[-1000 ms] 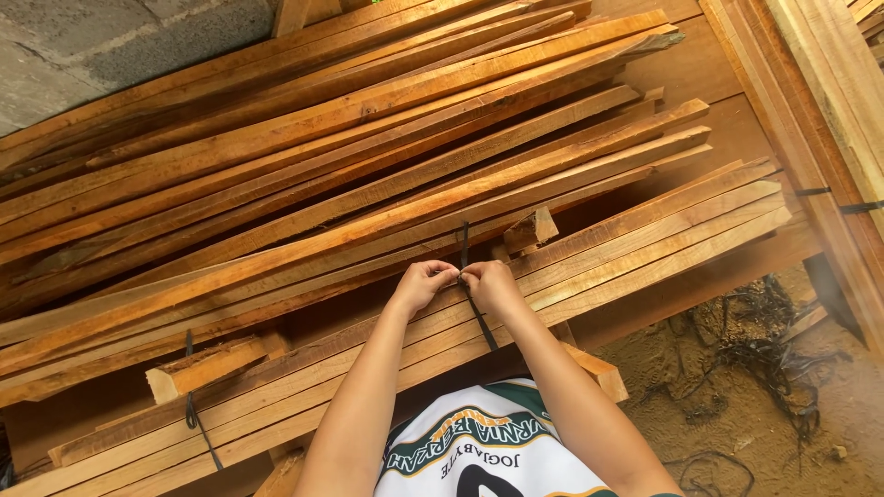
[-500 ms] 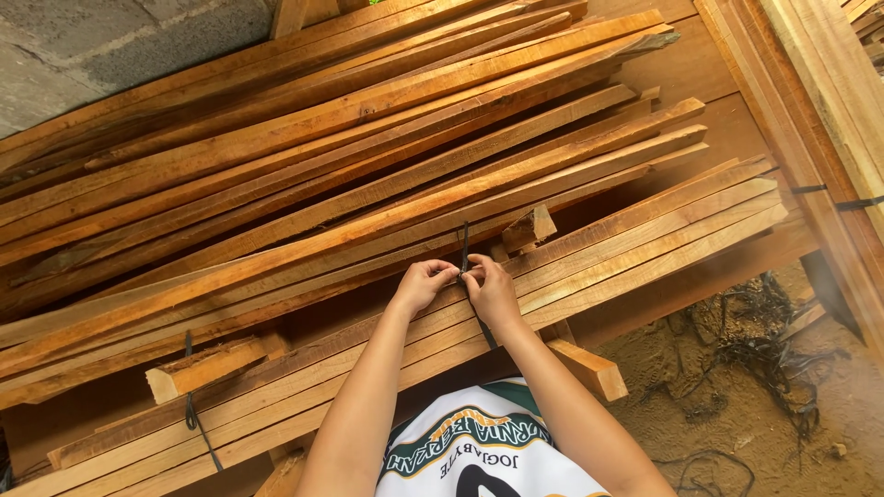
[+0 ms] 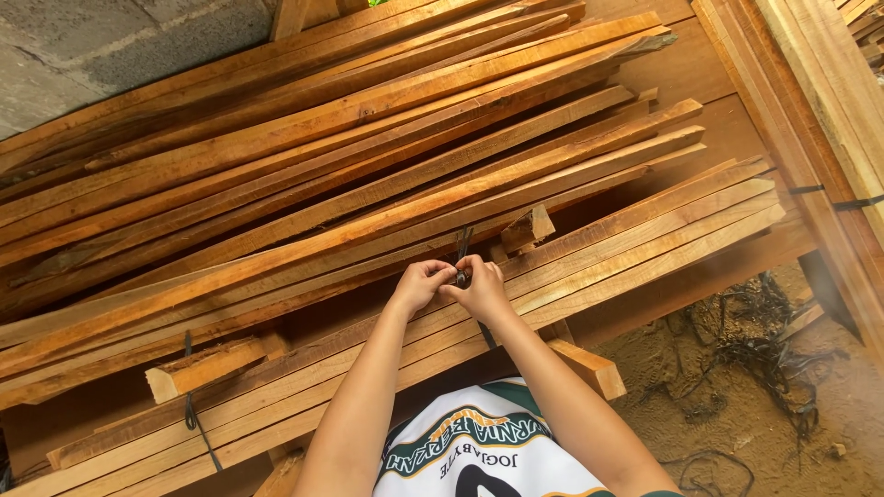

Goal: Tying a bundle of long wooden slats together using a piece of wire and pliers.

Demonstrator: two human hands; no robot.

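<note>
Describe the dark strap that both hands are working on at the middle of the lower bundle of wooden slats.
The strap is a thin, dark band, plastic or metal by its look. It runs across the lower bundle of slats at right angles to their length. A short stretch rises above the hands towards a small wood block; another bit shows below the right wrist. The left hand and right hand meet on it, fingertips pinching the same spot, so any knot or buckle there is hidden.
</note>
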